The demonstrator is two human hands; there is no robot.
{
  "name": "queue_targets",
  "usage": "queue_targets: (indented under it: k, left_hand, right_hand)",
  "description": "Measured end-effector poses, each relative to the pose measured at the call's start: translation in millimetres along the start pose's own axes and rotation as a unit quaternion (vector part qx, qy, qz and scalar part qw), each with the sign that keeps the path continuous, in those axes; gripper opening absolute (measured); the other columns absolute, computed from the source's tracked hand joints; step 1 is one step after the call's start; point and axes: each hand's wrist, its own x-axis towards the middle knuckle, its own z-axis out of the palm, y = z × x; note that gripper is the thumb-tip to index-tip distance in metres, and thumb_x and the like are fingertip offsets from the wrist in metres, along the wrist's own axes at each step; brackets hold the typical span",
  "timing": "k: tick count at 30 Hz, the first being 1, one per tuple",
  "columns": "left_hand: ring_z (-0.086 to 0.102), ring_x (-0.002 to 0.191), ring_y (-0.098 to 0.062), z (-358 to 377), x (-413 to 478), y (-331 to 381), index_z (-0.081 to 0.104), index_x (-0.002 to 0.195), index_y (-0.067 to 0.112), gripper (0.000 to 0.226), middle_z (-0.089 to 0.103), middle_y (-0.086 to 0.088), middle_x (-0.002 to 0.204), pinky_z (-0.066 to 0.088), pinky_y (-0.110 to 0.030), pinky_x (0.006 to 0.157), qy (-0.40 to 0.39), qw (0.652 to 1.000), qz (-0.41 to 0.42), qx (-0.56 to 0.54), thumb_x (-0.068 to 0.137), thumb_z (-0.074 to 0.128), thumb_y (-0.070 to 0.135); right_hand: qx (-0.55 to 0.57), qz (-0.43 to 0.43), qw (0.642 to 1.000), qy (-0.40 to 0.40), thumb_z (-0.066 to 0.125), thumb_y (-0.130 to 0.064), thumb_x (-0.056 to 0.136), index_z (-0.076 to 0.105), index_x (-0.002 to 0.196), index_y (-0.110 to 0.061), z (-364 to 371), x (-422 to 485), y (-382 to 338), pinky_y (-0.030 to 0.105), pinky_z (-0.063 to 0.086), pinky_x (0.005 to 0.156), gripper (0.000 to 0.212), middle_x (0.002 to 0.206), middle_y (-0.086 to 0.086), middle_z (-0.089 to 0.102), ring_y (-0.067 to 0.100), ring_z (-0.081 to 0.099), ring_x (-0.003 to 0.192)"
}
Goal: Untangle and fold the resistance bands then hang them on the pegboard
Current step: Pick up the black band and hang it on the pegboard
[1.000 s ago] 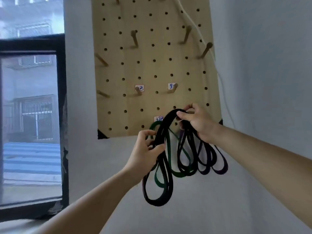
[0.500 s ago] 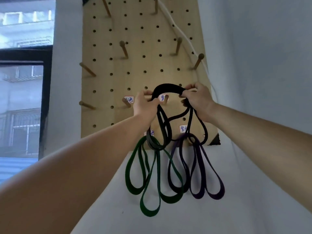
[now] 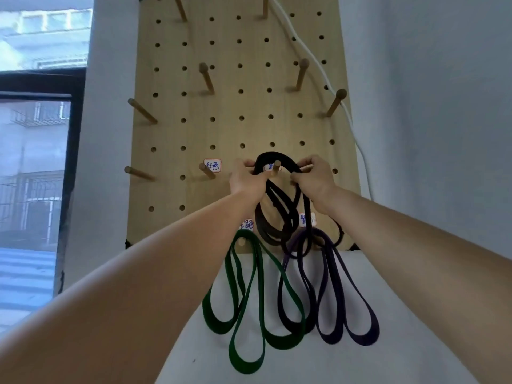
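Two hands are holding the black band [image 3: 273, 157] over a peg on the wooden pegboard [image 3: 241, 106].

The green band [image 3: 245, 365] and the purple band [image 3: 360, 338] are hanging in folded loops from the bottom edge of the pegboard, the green one on the left. The black band is sitting above them, right of the middle, and its top arc is curving just above the peg [image 3: 276, 169]. The left hand [image 3: 245, 181] and the right hand [image 3: 315, 178] are each pinching one side of this arc.
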Motion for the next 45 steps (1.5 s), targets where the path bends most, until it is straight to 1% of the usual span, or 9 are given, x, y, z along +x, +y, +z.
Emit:
queue_targets:
  k: [5,9,12,16,23,31,34,38,45]
  left_hand:
    - [0.057,0.107,-0.019,-3.8,-13.8,-0.6,0.043,0.144,0.024,0.06,0.057,0.003,0.128,0.047,-0.023,0.074,-0.112,0.987,0.013,0.114,0.092,0.061,-0.001]
    - [0.052,0.127,-0.027,-23.1,-23.2,15.1,0.045,0.15,0.028,0.065,0.049,-0.006,0.147,0.045,-0.028,0.1,-0.163,0.967,0.011,0.194,0.093,0.063,0.004]
    - [0.055,0.105,-0.017,-30.9,-32.3,29.1,0.049,0.147,0.019,0.054,0.06,-0.005,0.132,0.047,-0.03,0.094,-0.191,0.957,0.03,0.217,0.098,0.055,-0.001]
    - [0.052,0.083,-0.003,-28.8,-38.6,31.6,0.045,0.149,0.009,0.05,0.061,0.0,0.112,0.046,-0.01,0.071,-0.204,0.947,0.062,0.239,0.1,0.049,-0.004]
    - [0.058,0.112,-0.015,-23.5,-27.0,23.0,0.031,0.158,0.026,0.075,0.053,0.003,0.141,0.051,-0.022,0.079,-0.197,0.944,0.087,0.249,0.094,0.048,-0.01]
    - [0.059,0.12,-0.021,-13.6,-4.0,11.3,0.028,0.159,0.027,0.069,0.053,-0.003,0.147,0.051,-0.032,0.094,-0.19,0.941,0.091,0.267,0.098,0.045,0.001]
    - [0.057,0.121,-0.023,-10.7,3.0,7.3,0.026,0.16,0.023,0.068,0.052,-0.007,0.148,0.046,-0.019,0.077,-0.185,0.948,0.06,0.25,0.1,0.046,0.0]
    - [0.057,0.084,-0.011,-12.9,4.1,-8.5,0.029,0.159,0.024,0.069,0.06,-0.012,0.131,0.046,-0.02,0.065,-0.217,0.946,0.031,0.239,0.099,0.049,-0.004]
    - [0.06,0.12,-0.023,-44.3,-9.2,-50.6,0.047,0.149,0.031,0.064,0.057,-0.003,0.138,0.05,-0.044,0.106,-0.182,0.955,0.065,0.225,0.091,0.072,0.018]
  right_hand:
    - [-0.082,0.045,0.98,-0.178,0.063,-0.002,0.095,0.061,0.131,-0.008,-1.0,-19.7,7.1,0.018,0.048,0.061,0.036,0.118,0.011,0.066,0.014,0.061,0.089]
    - [-0.146,0.064,0.952,-0.263,0.059,-0.004,0.098,0.047,0.149,-0.023,-22.3,-33.2,-2.3,0.013,0.046,0.065,0.056,0.127,0.007,0.066,0.015,0.062,0.107]
    - [-0.187,0.061,0.943,-0.27,0.06,-0.006,0.098,0.044,0.151,-0.022,-32.7,-42.0,-8.7,0.015,0.043,0.069,0.058,0.108,-0.004,0.063,0.016,0.054,0.112]
    - [-0.183,0.056,0.942,-0.277,0.052,-0.005,0.101,0.054,0.141,-0.023,-40.3,-48.8,-11.1,0.02,0.043,0.077,0.043,0.131,0.003,0.063,0.015,0.058,0.116]
    - [-0.13,0.049,0.969,-0.206,0.057,-0.022,0.102,0.036,0.156,-0.024,-45.7,-36.2,-4.5,0.035,0.035,0.107,0.058,0.161,0.006,0.032,0.026,0.038,0.144]
    - [-0.013,0.042,0.973,-0.226,0.045,-0.008,0.104,0.058,0.138,-0.026,-26.8,-16.4,6.8,0.026,0.052,0.069,0.041,0.112,-0.001,0.072,0.012,0.068,0.094]
    - [-0.007,0.04,0.971,-0.234,0.045,-0.009,0.105,0.057,0.141,-0.026,-18.6,-6.5,4.0,0.032,0.053,0.082,0.042,0.118,0.001,0.07,0.016,0.064,0.108]
    - [-0.052,0.072,0.955,-0.284,0.045,-0.016,0.106,0.051,0.146,-0.029,-23.2,-1.6,16.3,0.048,0.048,0.105,0.042,0.123,0.002,0.068,0.022,0.062,0.117]
    - [-0.168,0.004,0.954,-0.246,0.066,-0.009,0.095,0.066,0.122,-0.016,-64.3,-16.0,35.1,0.037,0.061,0.087,0.028,0.115,0.008,0.068,0.021,0.069,0.097]
